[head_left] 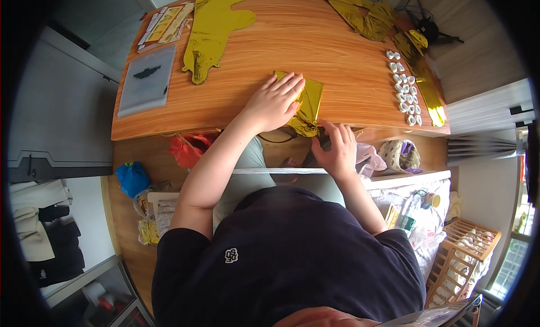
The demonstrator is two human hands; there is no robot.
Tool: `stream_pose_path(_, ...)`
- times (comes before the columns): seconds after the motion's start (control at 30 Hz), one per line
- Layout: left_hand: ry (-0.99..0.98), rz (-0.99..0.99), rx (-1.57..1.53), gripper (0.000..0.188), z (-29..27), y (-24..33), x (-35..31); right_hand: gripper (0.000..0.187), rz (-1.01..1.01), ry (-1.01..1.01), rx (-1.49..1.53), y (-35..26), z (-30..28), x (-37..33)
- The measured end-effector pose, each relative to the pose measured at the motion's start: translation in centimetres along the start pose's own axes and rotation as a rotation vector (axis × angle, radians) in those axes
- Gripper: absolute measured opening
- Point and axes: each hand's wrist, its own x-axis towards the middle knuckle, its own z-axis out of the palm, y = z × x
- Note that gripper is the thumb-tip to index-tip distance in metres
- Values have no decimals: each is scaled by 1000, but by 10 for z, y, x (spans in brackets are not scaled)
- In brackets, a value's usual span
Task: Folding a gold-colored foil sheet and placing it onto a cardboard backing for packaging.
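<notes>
Gold foil piece (312, 99) lying at front edge of wood-grain table (270, 40), shiny, wrinkly, bunched up at near end. Left hand (275, 104) pressing flat on it, fingers stretched, thumb angling off. Right hand (337, 150) hovering around bunched end, fingers half curled, thumb apart; can't tell if it's pinching anything. Foil's looking super light, floppy, probably slippery and crease-prone, so bunched end's seeming best grab spot imo. Curvy gold foil sheet (211, 37) lying left, small white pieces (403, 96) sitting right.
</notes>
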Motion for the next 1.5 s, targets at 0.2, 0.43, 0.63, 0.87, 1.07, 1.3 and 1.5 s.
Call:
stream_pose_path(0.2,-9,-2,28,60,-2,1,1,29,-417,0,-153,11,-8,18)
stream_pose_path(0.43,-39,-4,17,60,-3,1,1,35,-518,-27,-31,33,-4,19)
stream_pose_path(0.63,-64,-8,39,61,-3,0,2,39,-383,-55,3,22,-2,33)
stream_pose_path(0.87,-77,-17,36,61,-1,-1,2,36,-627,-98,-13,37,-8,55)
stream_pose_path(1.07,-85,-21,10,60,-3,1,2,38,-494,-202,119,42,-6,66)
stream_pose_path(1.3,-67,-18,11,60,-1,-1,1,47,-591,-242,95,38,-5,73)
stream_pose_path(1.5,-169,-35,-65,60,-7,-7,5,36,-433,-307,152,40,2,78)
